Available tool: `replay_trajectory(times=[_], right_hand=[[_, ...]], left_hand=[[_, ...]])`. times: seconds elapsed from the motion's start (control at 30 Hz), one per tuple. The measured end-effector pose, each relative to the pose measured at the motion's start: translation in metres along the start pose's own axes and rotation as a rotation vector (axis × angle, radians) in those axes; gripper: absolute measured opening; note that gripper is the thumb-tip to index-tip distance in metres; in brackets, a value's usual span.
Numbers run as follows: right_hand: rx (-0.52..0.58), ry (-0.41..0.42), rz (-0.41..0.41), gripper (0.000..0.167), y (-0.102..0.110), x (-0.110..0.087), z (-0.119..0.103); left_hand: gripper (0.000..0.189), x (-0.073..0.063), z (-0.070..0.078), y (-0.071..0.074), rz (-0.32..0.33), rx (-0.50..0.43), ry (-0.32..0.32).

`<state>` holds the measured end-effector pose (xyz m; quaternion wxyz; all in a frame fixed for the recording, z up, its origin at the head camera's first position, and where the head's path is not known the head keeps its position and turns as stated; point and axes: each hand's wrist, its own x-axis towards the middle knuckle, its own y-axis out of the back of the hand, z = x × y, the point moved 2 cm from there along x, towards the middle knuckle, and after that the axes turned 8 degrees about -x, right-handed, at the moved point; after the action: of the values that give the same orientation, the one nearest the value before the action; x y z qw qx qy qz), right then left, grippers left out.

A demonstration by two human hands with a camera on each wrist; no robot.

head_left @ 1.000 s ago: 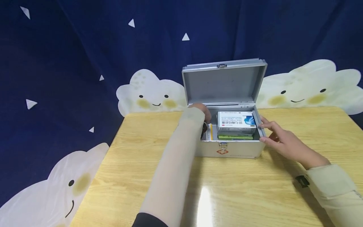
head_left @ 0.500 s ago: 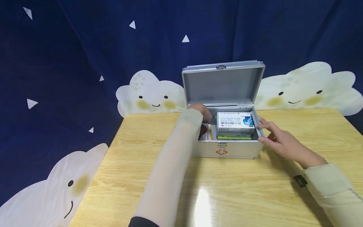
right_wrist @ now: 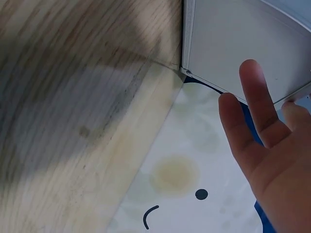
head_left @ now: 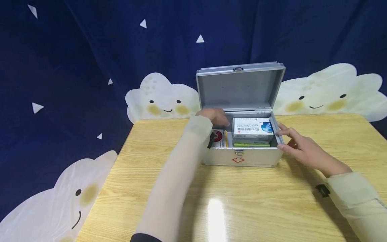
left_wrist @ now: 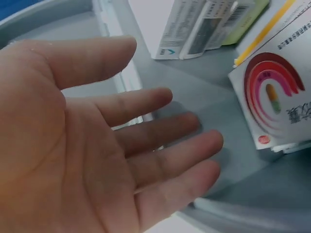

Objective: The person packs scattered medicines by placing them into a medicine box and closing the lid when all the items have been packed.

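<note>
A silver first-aid case with a red cross stands on the table, its lid raised. My left hand is over the left rear of the case. In the left wrist view its fingers are spread, and nothing is in the palm. Beside those fingers lies a white medicine box printed with red and pink arcs. A white and blue medicine box tops a stack in the right half, above a green box. My right hand touches the case's right side with fingers and thumb extended.
The case sits on a light wooden table. Behind it hangs a dark blue curtain with white triangles and smiling clouds. A yellow-edged box stands upright next to the arc-printed box.
My left hand has risen and shifted slightly left, so more of the arc-printed medicine box shows. My right hand stays at the case's right side.
</note>
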<state>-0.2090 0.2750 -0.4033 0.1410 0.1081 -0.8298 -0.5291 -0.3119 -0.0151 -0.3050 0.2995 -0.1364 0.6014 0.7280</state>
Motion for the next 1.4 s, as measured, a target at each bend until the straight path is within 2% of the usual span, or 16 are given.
replay_trajectory(times=[0.13,0.33,0.63,0.73,0.93,1.03,1.2,1.4], right_hand=[[0.000,-0.020,-0.028,0.043,0.002,0.001,0.000],[0.001,-0.022,-0.038,0.044,0.003,0.002,0.000],[0.007,-0.024,-0.041,0.045,0.002,0.002,0.001],[-0.002,-0.013,-0.027,0.044,0.002,0.002,0.002],[-0.007,-0.006,-0.022,0.044,0.002,0.001,0.002],[-0.009,-0.002,-0.012,0.044,0.003,0.000,0.002],[0.003,0.013,0.001,0.043,0.001,0.000,0.001],[0.040,0.024,0.000,0.042,0.000,0.001,0.000]], left_hand=[[0.061,-0.003,-0.007,0.000,0.016,-0.016,-0.070],[0.053,-0.012,-0.014,0.002,0.121,-0.057,-0.234],[0.051,-0.042,-0.027,0.003,0.239,-0.082,-0.370],[0.050,-0.049,-0.035,0.001,0.294,-0.127,-0.384],[0.044,-0.058,-0.060,-0.009,0.485,-0.243,-0.424],[0.042,-0.063,-0.072,-0.018,0.535,-0.284,-0.428],[0.042,-0.068,-0.091,-0.036,0.560,-0.334,-0.395],[0.048,-0.073,-0.105,-0.056,0.515,-0.352,-0.379]])
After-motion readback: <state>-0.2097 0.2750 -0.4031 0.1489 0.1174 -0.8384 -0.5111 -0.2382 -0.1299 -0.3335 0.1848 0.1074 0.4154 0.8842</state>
